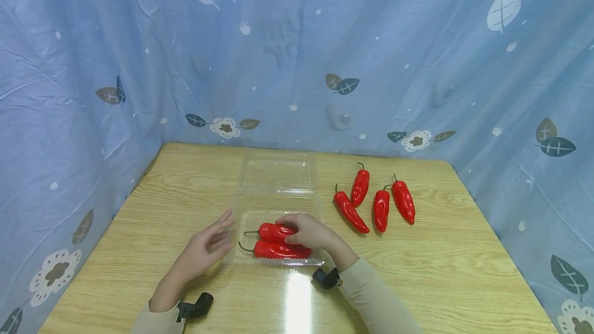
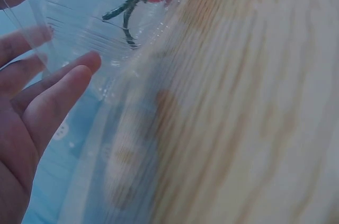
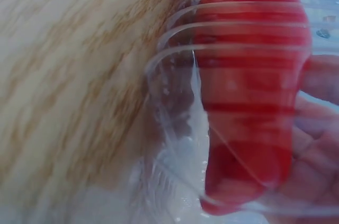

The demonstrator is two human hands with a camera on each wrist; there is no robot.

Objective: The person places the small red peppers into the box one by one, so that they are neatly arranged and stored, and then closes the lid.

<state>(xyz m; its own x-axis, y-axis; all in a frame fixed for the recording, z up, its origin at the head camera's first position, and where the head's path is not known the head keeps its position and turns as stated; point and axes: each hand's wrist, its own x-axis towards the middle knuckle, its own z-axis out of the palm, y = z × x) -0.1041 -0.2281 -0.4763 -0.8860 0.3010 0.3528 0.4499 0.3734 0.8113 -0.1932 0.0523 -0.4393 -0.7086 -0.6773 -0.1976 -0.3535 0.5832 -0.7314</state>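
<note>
Two red peppers [image 1: 283, 252] lie side by side in the near half of a clear plastic box [image 1: 257, 215], their stems pointing left. The box's lid [image 1: 278, 174] is folded back on its far side. The right hand [image 1: 308, 231] grips the far pepper [image 1: 269, 232] of the pair near its right end, thumb and fingers clamped on the red flesh. The left hand [image 1: 206, 246] is just beside the box's left wall, holding nothing, its fingers [image 2: 58, 97] apart; I cannot tell whether their tips touch the plastic. Four loose peppers [image 1: 381, 211] rest on the wooden table [image 1: 441, 272], right of the box, their stems pointing to the far side.

Each pepper looks light and fairly firm, with a glossy skin that is likely slippery under a fingertip hold. The broad part below the stem seems the safest place to take hold, with the thumb against one flank and the fingers against the other; the tapered tip would probably roll, and the thin curved stem [image 1: 250, 232] might bend or snap. The box seems light too, its ribbed wall [image 3: 175, 49] thin and flexible, so it could slide or dent if pressed; steadying it by the rim looks better than squeezing the sides
</note>
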